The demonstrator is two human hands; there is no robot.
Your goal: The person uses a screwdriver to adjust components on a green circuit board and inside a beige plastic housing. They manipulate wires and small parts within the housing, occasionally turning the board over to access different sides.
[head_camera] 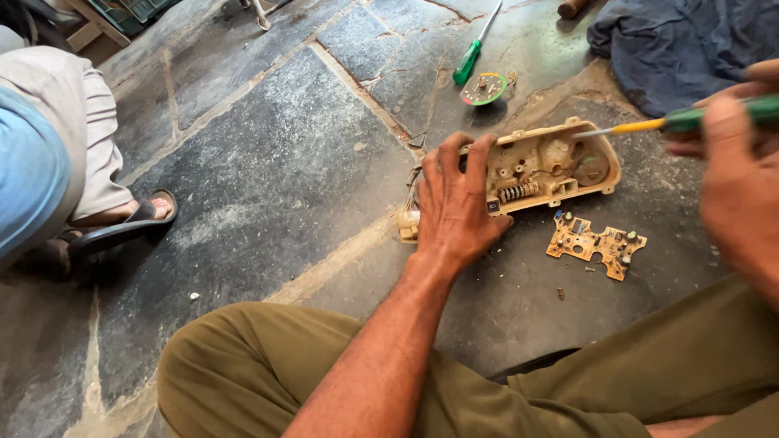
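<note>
My left hand (456, 201) presses down on the left end of a beige plastic instrument housing (552, 166) that lies open on the stone floor, with a spring and small gears showing inside. My right hand (734, 154) grips a green-handled screwdriver (690, 120), and its metal tip reaches the housing's upper right part. A small tan circuit board (596, 243) lies on the floor just in front of the housing. A tiny screw (560, 293) rests near it.
A second green screwdriver (471, 58) and a round dial face (484, 88) lie farther away. A dark blue cloth (682, 45) is bunched at the upper right. Another person's sandalled foot (130, 223) and leg are at the left. My olive trouser legs (268, 365) fill the foreground.
</note>
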